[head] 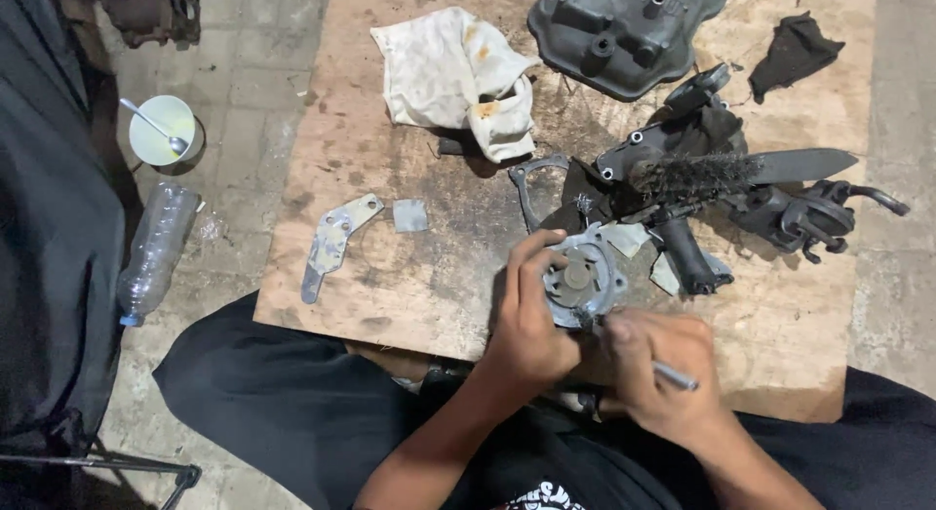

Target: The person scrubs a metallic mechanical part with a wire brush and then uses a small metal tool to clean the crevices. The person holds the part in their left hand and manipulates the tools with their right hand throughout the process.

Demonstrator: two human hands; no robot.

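At the near edge of the wooden board (429, 286), bare to the left, my left hand (531, 320) grips the round grey metal housing (582, 279) while my right hand (658, 369) clasps a thin metal tool (675, 375) against it.

1. The desk (429, 286) shows bare wood through its centre, between the flat metal bracket (331, 242) at left and the hands at lower centre.
2. The right half is crowded: wire brush (697, 176), knife (799, 164) and dark engine parts lie touching.
3. The stained rag (453, 76) and black engine cover (624, 27) block the top edge.
4. The wood at lower right lies bare.
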